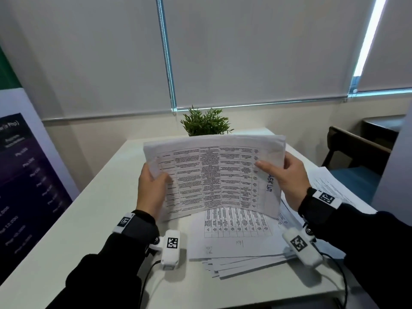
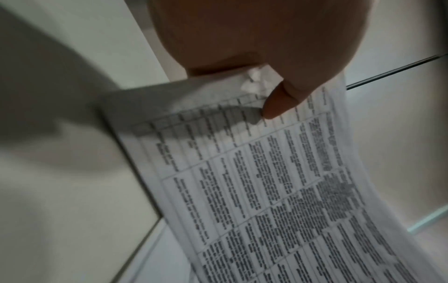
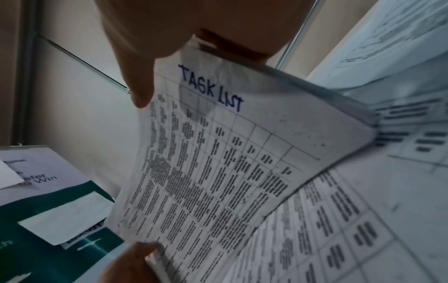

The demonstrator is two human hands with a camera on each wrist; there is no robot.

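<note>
At the frame's centre, a bundle of papers (image 1: 214, 175) stands upright between both hands: the left hand (image 1: 151, 188) pinches its left edge, the right hand (image 1: 287, 175) pinches its right edge, above the stack of sheets (image 1: 240, 239) on the table (image 1: 78, 230).

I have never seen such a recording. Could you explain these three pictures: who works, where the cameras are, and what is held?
No machine: a person works with bare hands. The wide picture comes from a head camera; the two close ones come from small white cameras at the wrists. The left hand and right hand grip a bundle of printed sheets by its sides, marked TASK LIST in blue. On the white table lies a fanned pile of similar sheets. A green plant stands behind.
</note>
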